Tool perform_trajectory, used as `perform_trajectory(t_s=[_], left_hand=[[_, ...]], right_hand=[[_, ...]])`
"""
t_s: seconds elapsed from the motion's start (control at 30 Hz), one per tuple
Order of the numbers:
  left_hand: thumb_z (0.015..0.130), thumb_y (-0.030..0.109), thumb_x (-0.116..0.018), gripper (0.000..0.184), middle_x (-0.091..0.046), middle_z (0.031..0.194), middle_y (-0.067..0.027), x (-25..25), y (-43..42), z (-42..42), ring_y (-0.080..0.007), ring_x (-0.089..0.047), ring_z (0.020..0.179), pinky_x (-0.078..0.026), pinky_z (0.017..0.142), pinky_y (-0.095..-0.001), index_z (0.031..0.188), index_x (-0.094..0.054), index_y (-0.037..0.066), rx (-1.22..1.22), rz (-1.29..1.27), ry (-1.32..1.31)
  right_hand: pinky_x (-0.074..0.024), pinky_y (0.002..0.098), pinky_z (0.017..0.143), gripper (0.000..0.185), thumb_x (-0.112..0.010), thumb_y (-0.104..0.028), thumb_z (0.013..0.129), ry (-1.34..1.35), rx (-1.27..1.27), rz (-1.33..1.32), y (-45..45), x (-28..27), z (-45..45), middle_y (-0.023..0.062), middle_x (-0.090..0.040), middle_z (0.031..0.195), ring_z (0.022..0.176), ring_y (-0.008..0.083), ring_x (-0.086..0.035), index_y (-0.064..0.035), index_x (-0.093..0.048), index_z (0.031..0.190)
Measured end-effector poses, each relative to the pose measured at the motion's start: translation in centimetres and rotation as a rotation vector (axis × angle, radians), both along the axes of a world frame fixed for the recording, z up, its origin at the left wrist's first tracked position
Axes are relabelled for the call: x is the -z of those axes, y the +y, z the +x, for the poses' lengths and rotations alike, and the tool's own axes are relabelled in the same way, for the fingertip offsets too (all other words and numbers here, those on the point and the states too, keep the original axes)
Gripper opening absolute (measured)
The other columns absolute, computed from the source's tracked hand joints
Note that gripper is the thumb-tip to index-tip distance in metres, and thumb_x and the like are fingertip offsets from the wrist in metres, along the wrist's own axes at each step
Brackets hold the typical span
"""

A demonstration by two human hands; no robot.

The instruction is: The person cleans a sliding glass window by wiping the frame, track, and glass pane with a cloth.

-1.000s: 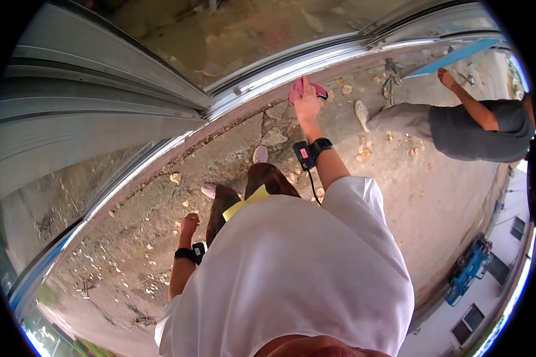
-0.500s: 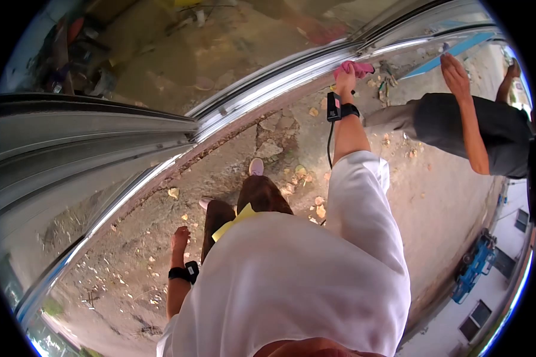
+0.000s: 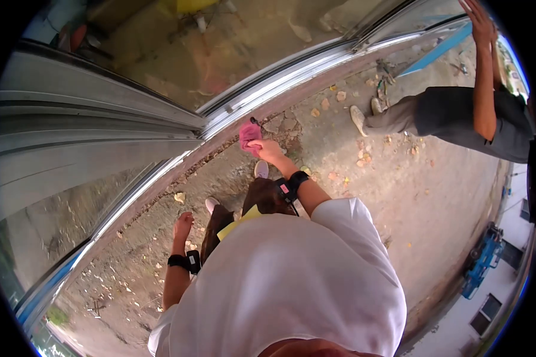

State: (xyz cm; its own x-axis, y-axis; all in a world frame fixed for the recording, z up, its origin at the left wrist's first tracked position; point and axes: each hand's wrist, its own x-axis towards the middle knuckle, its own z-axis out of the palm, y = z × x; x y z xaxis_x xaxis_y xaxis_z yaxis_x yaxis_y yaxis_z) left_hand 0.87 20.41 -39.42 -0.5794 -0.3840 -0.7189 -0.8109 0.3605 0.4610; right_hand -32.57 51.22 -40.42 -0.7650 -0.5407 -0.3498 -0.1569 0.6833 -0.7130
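My right hand (image 3: 268, 150) is closed on a pink cloth (image 3: 251, 138), which hangs in front of me near the bottom rail of the window frame (image 3: 244, 107). A small dark part shows at the cloth's upper end. Cloth and rail look apart. On the left, my left hand (image 3: 183, 225) hangs low beside my leg with its fingers curled; nothing can be made out in it. Both wrists wear black straps with small boxes. A yellow cloth (image 3: 239, 221) shows at my waist.
Another person (image 3: 458, 116) in a dark shirt stands at the right, arms raised toward the glass. A blue board (image 3: 438, 52) leans near the frame. Leaves and debris lie on the ground (image 3: 351, 178). A blue vehicle (image 3: 483, 260) stands by a white building at the far right.
My right hand has come away from the window rail with the pink cloth, moving left and toward my body. The other person's arms have gone up. My left hand has barely moved.
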Motion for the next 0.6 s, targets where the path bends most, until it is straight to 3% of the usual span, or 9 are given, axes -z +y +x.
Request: perform_trajectory(t_s=[0.13,0.2,0.23,0.3,0.33,0.37,0.43,0.53,0.6], left_hand=[[0.081,0.029,-0.055,0.032,-0.067,0.087,-0.0103,3.0,-3.5,3.3,-0.026,-0.064,0.084,-0.049,0.075,-0.0372,0.109,-0.061,0.015,0.066,-0.041,-0.041],[0.082,0.027,-0.055,0.032,-0.067,0.087,-0.0085,3.2,-5.3,5.2,-0.0213,-0.065,0.08,-0.049,0.067,-0.0336,0.11,-0.06,0.013,0.146,-0.061,-0.048],[0.082,0.024,-0.054,0.032,-0.067,0.088,-0.0068,3.5,-6.3,5.5,-0.0165,-0.065,0.076,-0.05,0.059,-0.03,0.111,-0.059,0.011,0.211,-0.084,-0.051],[0.082,0.029,-0.054,0.032,-0.067,0.09,-0.0087,3.1,-8.0,6.3,-0.022,-0.064,0.082,-0.049,0.067,-0.0347,0.11,-0.06,0.014,0.202,-0.06,-0.011],[0.082,0.034,-0.054,0.032,-0.066,0.092,-0.0106,2.8,-8.8,7.6,-0.0274,-0.063,0.088,-0.048,0.076,-0.0394,0.108,-0.061,0.017,0.188,-0.039,-0.012],[0.083,0.034,-0.054,0.031,-0.066,0.093,-0.0103,3.4,-10.1,8.7,-0.0269,-0.063,0.088,-0.048,0.076,-0.0395,0.108,-0.061,0.017,0.215,-0.025,0.005],[0.084,0.034,-0.053,0.03,-0.066,0.094,-0.0109,1.9,-11.4,9.5,-0.0278,-0.063,0.088,-0.048,0.075,-0.0401,0.108,-0.061,0.018,0.302,-0.103,0.007],[0.085,0.034,-0.051,0.029,-0.064,0.097,-0.0126,-0.4,-12.8,10.1,-0.0304,-0.062,0.089,-0.048,0.075,-0.042,0.107,-0.06,0.018,0.335,-0.112,0.035],[0.086,0.035,-0.049,0.029,-0.064,0.099,-0.0136,-0.8,-14.3,11.0,-0.0321,-0.061,0.09,-0.047,0.075,-0.0433,0.106,-0.06,0.018,0.316,-0.05,0.061]], right_hand=[[-0.0508,0.032,0.069,0.027,-0.056,-0.017,0.083,-0.58,0.686,-0.415,5.0,0.9,2.0,0.0076,-0.067,0.094,0.083,0.0178,-0.064,-0.0183,-0.063,0.109],[-0.0517,0.0299,0.068,0.027,-0.051,-0.019,0.087,0.121,-0.129,0.247,9.9,6.2,2.6,0.0081,-0.067,0.097,0.087,0.0149,-0.064,-0.0173,-0.062,0.112],[-0.0517,0.0299,0.068,0.027,-0.051,-0.019,0.087,0.138,-0.115,0.252,9.7,4.3,3.9,0.0081,-0.067,0.097,0.087,0.0149,-0.064,-0.0173,-0.062,0.112],[-0.0521,0.0298,0.073,0.03,-0.047,-0.016,0.088,-0.835,0.799,-0.753,9.2,-1.4,7.2,0.0087,-0.065,0.104,0.092,0.0172,-0.063,-0.0128,-0.061,0.114],[-0.0521,0.0298,0.073,0.03,-0.047,-0.016,0.088,-0.817,0.814,-0.754,10.4,-0.9,8.9,0.0087,-0.065,0.104,0.092,0.0172,-0.063,-0.0128,-0.061,0.114],[-0.0521,0.0301,0.075,0.029,-0.046,-0.016,0.089,-0.515,0.588,-0.265,12.3,1.3,10.6,0.0087,-0.064,0.108,0.093,0.0182,-0.063,-0.0099,-0.06,0.114],[-0.052,0.0304,0.076,0.03,-0.046,-0.016,0.09,-0.194,0.348,0.212,12.2,1.2,13.1,0.0087,-0.062,0.111,0.094,0.0193,-0.062,-0.007,-0.06,0.114],[-0.051,0.0246,0.054,0.031,-0.052,-0.017,0.084,-0.693,0.986,-0.873,7.7,-6.1,16.6,0.0045,-0.067,0.089,0.074,0.0171,-0.064,-0.0116,-0.063,0.113],[-0.0505,0.0245,0.053,0.031,-0.051,-0.017,0.087,-0.493,0.983,-0.08,9.0,-2.2,18.7,0.0027,-0.067,0.092,0.074,0.0148,-0.064,-0.0115,-0.06,0.116]])
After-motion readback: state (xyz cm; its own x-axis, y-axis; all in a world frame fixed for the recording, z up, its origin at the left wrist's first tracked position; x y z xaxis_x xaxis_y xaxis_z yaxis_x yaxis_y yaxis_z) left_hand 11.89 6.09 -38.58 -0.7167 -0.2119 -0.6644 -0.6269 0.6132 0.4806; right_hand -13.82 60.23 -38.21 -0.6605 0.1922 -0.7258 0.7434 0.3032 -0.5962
